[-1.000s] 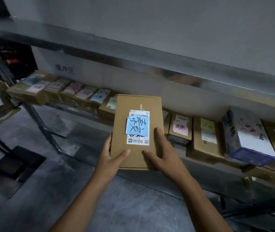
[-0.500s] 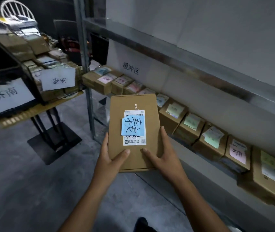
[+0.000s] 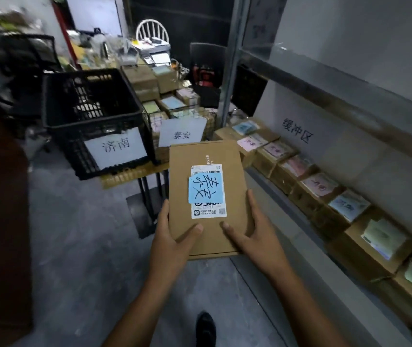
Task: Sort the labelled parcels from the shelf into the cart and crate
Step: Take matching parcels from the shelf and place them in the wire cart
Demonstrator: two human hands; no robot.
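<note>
One black plastic lattice crate (image 3: 92, 121) is being seen at left, one wire cart (image 3: 210, 125) of parcels just beside it; one flat brown cardboard parcel (image 3: 207, 156) is being held before the cart, left hand (image 3: 172, 236) and right hand (image 3: 255, 234) curled round its near edges; at least seven labelled boxes (image 3: 320, 187) are being stored on the shelf (image 3: 307, 236).

Crate sign (image 3: 116, 149): 济南 (cart sign (image 3: 181, 133): 泰安)

The crate (image 3: 57, 116) stands ahead on the left, the cart (image 3: 210, 123) just right of it. Parcels (image 3: 320, 186) lie in a row on the shelf (image 3: 287, 211) at the right.
</note>
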